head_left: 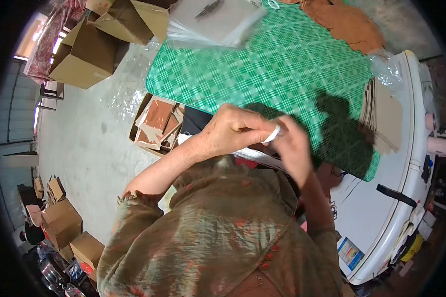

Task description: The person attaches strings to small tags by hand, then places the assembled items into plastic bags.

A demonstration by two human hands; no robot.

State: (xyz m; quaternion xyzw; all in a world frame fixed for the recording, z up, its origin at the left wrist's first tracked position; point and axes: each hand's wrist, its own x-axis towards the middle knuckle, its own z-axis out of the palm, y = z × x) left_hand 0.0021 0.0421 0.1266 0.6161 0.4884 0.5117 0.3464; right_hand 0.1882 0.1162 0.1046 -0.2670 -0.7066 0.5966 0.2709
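Right now both hands meet close to the body, just over the near edge of the table (282, 64) with its green checked cloth. The left hand (230, 131) is curled, fingers closed together, and a small white strip (272, 134) pokes out at its fingertips; the right hand (293, 148) comes in against the same strip, fingers bent onto it, blurred. So the strip sits pinched between the two hands, at the fingertips rather than in either palm. It is possibly tape or a paper band; the view is too smeared to tell. Holding it this near the chest keeps it above a pale flat piece (255, 156) that lies under the hands at the table edge.

Off to the left, below table level, an open box (158, 123) holds brown and tan flat packets. A stack of clear bags (213, 22) sits at the far side of the cloth, a pile of tan card sheets (381, 116) to the right, well apart from the hands.
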